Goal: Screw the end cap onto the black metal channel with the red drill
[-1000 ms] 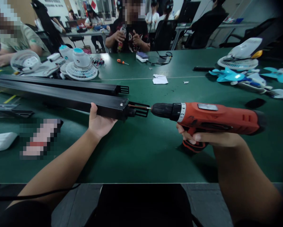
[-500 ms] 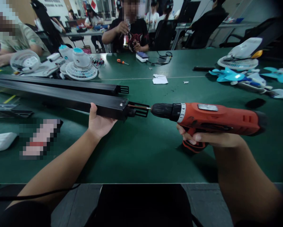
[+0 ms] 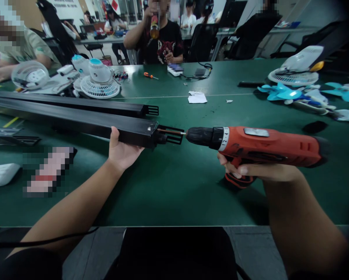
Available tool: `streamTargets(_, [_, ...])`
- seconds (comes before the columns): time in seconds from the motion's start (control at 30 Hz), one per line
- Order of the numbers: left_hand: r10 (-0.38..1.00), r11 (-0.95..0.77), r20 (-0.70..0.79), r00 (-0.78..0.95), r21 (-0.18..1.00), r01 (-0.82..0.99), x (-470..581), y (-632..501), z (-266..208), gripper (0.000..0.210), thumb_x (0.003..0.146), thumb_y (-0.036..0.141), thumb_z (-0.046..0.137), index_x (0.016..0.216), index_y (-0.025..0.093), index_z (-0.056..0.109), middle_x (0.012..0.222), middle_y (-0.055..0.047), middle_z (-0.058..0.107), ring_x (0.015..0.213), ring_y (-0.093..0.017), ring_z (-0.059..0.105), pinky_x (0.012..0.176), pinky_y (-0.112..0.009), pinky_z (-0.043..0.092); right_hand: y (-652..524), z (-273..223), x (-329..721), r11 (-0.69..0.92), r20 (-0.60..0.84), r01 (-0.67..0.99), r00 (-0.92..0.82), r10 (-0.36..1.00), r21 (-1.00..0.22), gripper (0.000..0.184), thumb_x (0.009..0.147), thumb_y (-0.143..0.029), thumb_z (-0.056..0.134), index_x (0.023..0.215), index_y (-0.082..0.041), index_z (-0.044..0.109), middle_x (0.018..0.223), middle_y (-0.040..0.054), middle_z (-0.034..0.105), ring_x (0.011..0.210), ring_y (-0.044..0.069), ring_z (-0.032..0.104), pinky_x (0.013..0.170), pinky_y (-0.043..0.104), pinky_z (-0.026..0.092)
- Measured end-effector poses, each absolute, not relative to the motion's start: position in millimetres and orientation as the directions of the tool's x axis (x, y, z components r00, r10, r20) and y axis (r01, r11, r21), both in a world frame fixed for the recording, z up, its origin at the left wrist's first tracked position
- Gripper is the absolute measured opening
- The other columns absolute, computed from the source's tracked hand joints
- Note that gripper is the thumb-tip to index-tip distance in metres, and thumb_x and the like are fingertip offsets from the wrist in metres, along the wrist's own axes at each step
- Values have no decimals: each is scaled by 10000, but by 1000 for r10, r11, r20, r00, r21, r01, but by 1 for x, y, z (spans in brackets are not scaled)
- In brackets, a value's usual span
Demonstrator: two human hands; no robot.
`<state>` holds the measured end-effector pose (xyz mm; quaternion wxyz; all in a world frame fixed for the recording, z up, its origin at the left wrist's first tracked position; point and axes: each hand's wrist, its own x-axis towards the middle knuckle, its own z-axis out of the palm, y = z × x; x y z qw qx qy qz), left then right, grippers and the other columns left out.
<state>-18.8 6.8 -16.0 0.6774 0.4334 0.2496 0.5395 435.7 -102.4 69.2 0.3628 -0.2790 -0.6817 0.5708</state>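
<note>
My left hand grips a long black rectangular beam near its right end, thumb on the near side and palm underneath. A slotted black bracket sticks out of that end. My right hand is wrapped round the handle of an orange cordless drill, which points left. From its black chuck a long thin bit runs along the bracket to the beam's end face; the tip's exact contact is hidden. Behind lies a second black beam with a similar slotted end.
On the green table are white fan parts at back left and blue fan blades at right. An orange screwdriver and white paper lie beyond the beams. A blurred pink object is at left. A person sits opposite.
The person opposite has raised a bottle towards the head. My hands, the drill and the beam look unchanged.
</note>
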Motion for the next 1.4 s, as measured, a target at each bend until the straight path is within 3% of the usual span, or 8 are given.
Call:
streamTargets(0.07, [942, 38, 140, 304, 857, -514, -20, 8, -18, 1078, 1017, 1115, 794, 1723, 301, 793, 1865, -133, 780, 2013, -588, 345, 1477, -696, 651, -102, 70, 435, 187, 171, -34, -591, 788, -982, 285, 1130, -425, 1068, 1305, -235, 948, 859, 13, 777, 616, 143, 704, 520, 217, 637])
streamTargets(0.2, [931, 24, 164, 327, 865, -501, -23, 11, -22, 1061, 1066, 1100, 747, 1761, 298, 757, 1853, -115, 791, 1996, -566, 393, 1467, -646, 654, -103, 71, 433, 204, 190, -41, -577, 794, -978, 282, 1118, -416, 1078, 1306, -248, 952, 969, 37, 828, 626, 132, 719, 523, 217, 646])
streamTargets(0.4, [926, 20, 179, 333, 856, -516, -24, 13, -23, 1060, 1096, 1078, 732, 1792, 278, 734, 1868, -136, 775, 1981, -576, 418, 1439, -641, 665, -103, 70, 433, 231, 220, -55, -581, 784, -971, 264, 1126, -408, 1068, 1322, -270, 956, 867, 4, 794, 638, 148, 732, 530, 215, 644])
streamTargets(0.5, [927, 24, 178, 331, 850, -525, -24, 12, -22, 1037, 1088, 1069, 754, 1776, 293, 750, 1874, -143, 771, 1981, -568, 427, 1425, -652, 681, -103, 70, 434, 227, 212, -49, -584, 783, -973, 248, 1145, -390, 1046, 1338, -269, 946, 894, 11, 803, 637, 145, 720, 526, 222, 635])
streamTargets(0.67, [931, 18, 169, 324, 865, -502, -22, 11, -21, 1084, 1072, 1088, 750, 1798, 283, 733, 1861, -142, 778, 1981, -584, 414, 1457, -665, 656, -102, 68, 437, 195, 173, -33, -616, 768, -980, 248, 1168, -429, 1013, 1331, -260, 936, 762, -23, 725, 594, 147, 639, 498, 226, 590])
streamTargets(0.97, [937, 34, 153, 316, 856, -515, -21, 9, -18, 1070, 1051, 1073, 797, 1797, 308, 739, 1838, -146, 795, 1989, -579, 408, 1453, -697, 668, -104, 67, 442, 167, 122, 16, -610, 783, -986, 281, 1155, -466, 1024, 1296, -238, 940, 746, -9, 728, 554, 158, 630, 491, 269, 618])
streamTargets(1.2, [939, 37, 144, 314, 862, -506, -19, 6, -15, 1042, 1056, 1078, 787, 1757, 307, 767, 1857, -132, 784, 1994, -569, 402, 1460, -695, 664, -104, 68, 441, 181, 133, 29, -564, 815, -983, 328, 1125, -490, 1060, 1289, -233, 939, 805, 24, 800, 587, 167, 703, 508, 255, 637])
streamTargets(1.4, [951, 47, 108, 288, 874, -483, -15, 3, -10, 1092, 1001, 1102, 822, 1737, 298, 774, 1896, -135, 749, 2013, -598, 336, 1506, -725, 616, -105, 67, 440, 151, 94, 58, -555, 827, -987, 364, 1106, -548, 1066, 1239, -237, 930, 726, -6, 725, 547, 168, 645, 474, 269, 611])
